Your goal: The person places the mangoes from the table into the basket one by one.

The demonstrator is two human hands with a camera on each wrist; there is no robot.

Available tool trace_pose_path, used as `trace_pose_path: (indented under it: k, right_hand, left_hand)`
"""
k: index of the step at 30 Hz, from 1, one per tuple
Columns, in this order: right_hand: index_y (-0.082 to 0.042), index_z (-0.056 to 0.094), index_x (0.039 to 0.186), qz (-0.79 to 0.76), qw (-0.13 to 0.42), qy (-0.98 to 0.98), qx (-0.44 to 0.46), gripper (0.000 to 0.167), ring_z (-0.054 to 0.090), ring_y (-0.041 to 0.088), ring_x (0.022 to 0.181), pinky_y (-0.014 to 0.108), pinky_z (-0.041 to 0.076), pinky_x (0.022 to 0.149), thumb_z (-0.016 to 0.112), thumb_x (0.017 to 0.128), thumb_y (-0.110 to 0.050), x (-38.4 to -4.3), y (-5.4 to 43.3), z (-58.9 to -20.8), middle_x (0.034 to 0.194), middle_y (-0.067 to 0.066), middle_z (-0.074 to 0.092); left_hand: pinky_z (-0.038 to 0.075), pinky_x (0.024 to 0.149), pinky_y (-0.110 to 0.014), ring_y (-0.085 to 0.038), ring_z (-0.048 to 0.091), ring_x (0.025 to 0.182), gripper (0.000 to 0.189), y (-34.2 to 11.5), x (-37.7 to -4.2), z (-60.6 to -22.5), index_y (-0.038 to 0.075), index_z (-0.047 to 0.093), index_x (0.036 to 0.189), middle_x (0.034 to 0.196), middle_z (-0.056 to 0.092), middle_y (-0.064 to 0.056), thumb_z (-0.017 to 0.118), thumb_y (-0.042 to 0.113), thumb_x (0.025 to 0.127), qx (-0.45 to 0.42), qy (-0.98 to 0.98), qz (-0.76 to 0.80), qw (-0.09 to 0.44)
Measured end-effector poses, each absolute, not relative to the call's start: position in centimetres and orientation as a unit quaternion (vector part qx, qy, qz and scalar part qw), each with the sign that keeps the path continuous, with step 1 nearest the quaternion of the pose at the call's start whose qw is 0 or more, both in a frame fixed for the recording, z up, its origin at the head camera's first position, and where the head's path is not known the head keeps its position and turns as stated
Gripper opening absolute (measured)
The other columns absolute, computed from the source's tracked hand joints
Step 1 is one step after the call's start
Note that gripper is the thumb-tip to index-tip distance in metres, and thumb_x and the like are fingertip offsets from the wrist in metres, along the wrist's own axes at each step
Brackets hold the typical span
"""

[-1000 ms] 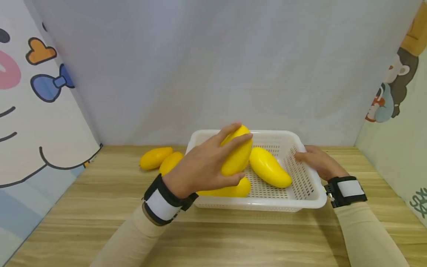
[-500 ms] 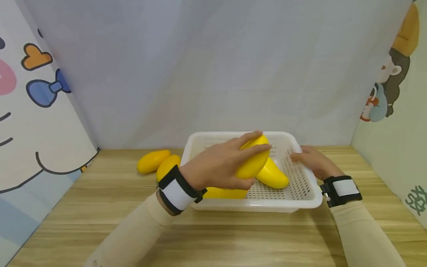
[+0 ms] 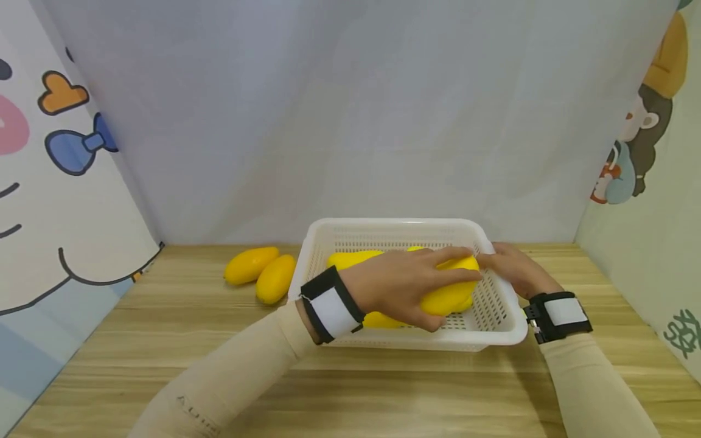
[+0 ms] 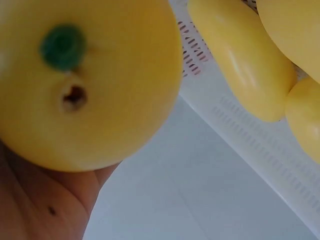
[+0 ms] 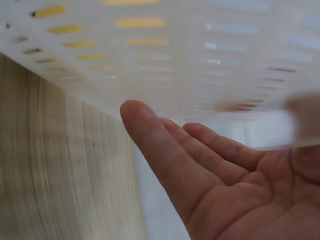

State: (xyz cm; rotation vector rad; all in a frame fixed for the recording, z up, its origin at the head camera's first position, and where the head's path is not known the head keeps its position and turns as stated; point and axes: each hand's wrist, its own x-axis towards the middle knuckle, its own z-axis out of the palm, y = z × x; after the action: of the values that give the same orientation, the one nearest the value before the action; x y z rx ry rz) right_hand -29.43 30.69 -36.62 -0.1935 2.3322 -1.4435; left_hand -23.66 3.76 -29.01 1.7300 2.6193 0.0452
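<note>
My left hand grips a yellow mango low inside the right part of a white plastic basket. In the left wrist view, this mango's end shows a green stem stub and a small dark hole. Several other mangoes lie in the basket, including one at the back left and one at the front, partly hidden by my left hand and wrist. At the basket's right side, my right hand holds the rim, thumb over it and fingers outside against the perforated wall.
Two more mangoes rest on the wooden table left of the basket, one farther back and one close to the basket wall. A pale cloth backdrop rises behind, with cartoon-printed panels at both sides.
My left hand has carried the mango rightward and down into the basket, uncovering a mango at the back left. My right hand stays at the rim.
</note>
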Motion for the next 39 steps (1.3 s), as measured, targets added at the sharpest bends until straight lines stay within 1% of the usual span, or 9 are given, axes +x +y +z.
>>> trace_pose_path:
  k: [5,8,11,15,20,24,27,35,39]
  right_hand:
    - [0.009,0.040,0.140,-0.514,0.188,0.834,-0.072,0.054,0.074,0.033,0.084,0.050,0.061,0.071,0.048,0.106,-0.032,-29.4,30.7,-36.6,0.105,0.021,0.067]
    - [0.009,0.039,0.141,-0.515,0.187,0.834,-0.069,0.053,0.074,0.033,0.084,0.050,0.061,0.072,0.048,0.105,-0.028,-29.3,30.7,-36.7,0.107,0.023,0.066]
    - [0.010,0.038,0.142,-0.518,0.189,0.831,-0.069,0.051,0.073,0.033,0.085,0.050,0.061,0.073,0.046,0.104,-0.023,-29.3,30.7,-36.7,0.109,0.024,0.065]
    - [0.011,0.038,0.141,-0.523,0.188,0.828,-0.076,0.049,0.073,0.033,0.086,0.050,0.061,0.073,0.044,0.105,-0.021,-29.3,30.8,-36.7,0.109,0.025,0.066]
    - [0.013,0.039,0.140,-0.527,0.184,0.825,-0.087,0.047,0.073,0.033,0.085,0.049,0.061,0.072,0.042,0.106,-0.020,-29.3,30.9,-36.7,0.107,0.022,0.067]
    - [0.013,0.041,0.138,-0.530,0.179,0.825,-0.084,0.045,0.073,0.031,0.085,0.048,0.061,0.073,0.043,0.104,-0.017,-29.4,30.8,-36.8,0.108,0.022,0.066]
    - [0.013,0.043,0.136,-0.528,0.173,0.827,-0.082,0.044,0.072,0.029,0.085,0.047,0.061,0.074,0.045,0.103,-0.017,-29.3,30.7,-36.9,0.108,0.021,0.065]
    - [0.011,0.044,0.136,-0.526,0.173,0.828,-0.083,0.044,0.071,0.028,0.085,0.047,0.061,0.074,0.046,0.103,-0.018,-29.5,30.9,-37.1,0.105,0.019,0.066]
    - [0.011,0.044,0.136,-0.525,0.171,0.830,-0.085,0.045,0.072,0.028,0.084,0.047,0.061,0.073,0.045,0.103,-0.019,-29.5,31.1,-37.1,0.104,0.018,0.066]
  left_hand:
    - [0.048,0.103,-0.037,-0.020,0.038,0.143,0.078,4.7,-24.0,-29.6,0.030,0.031,0.160,0.168,0.014,-0.003,0.065,0.046,0.092,0.557,0.831,0.003,0.016]
    - [0.052,0.095,-0.035,-0.020,0.043,0.139,0.077,5.1,-24.4,-30.1,0.030,0.032,0.160,0.168,0.015,-0.003,0.064,0.046,0.093,0.555,0.831,-0.004,0.022]
    - [0.052,0.093,-0.034,-0.020,0.047,0.135,0.076,5.4,-24.8,-30.6,0.030,0.032,0.160,0.168,0.016,-0.005,0.065,0.046,0.093,0.554,0.832,-0.011,0.030]
    - [0.050,0.096,-0.033,-0.019,0.050,0.131,0.077,5.8,-25.4,-31.1,0.029,0.033,0.160,0.167,0.018,-0.006,0.066,0.046,0.093,0.556,0.830,-0.013,0.041]
    - [0.048,0.096,-0.027,-0.015,0.053,0.118,0.075,6.5,-26.0,-31.3,0.030,0.034,0.159,0.167,0.018,-0.003,0.066,0.047,0.093,0.554,0.829,-0.007,0.079]
    - [0.043,0.103,-0.028,-0.013,0.049,0.123,0.075,7.2,-26.4,-31.5,0.032,0.032,0.159,0.168,0.015,0.001,0.065,0.048,0.094,0.544,0.829,0.002,0.126]
    - [0.039,0.108,-0.028,-0.013,0.046,0.128,0.077,7.5,-26.7,-31.7,0.032,0.031,0.160,0.168,0.013,0.002,0.066,0.047,0.094,0.542,0.828,0.012,0.145]
    - [0.041,0.104,-0.024,-0.012,0.047,0.120,0.097,7.8,-27.1,-31.8,0.024,0.017,0.163,0.160,0.026,-0.002,0.074,0.048,0.088,0.537,0.830,0.042,0.143]
    - [0.040,0.103,-0.020,-0.010,0.047,0.116,0.098,8.1,-27.3,-31.9,0.021,0.020,0.163,0.159,0.029,-0.003,0.073,0.054,0.087,0.532,0.835,0.022,0.135]
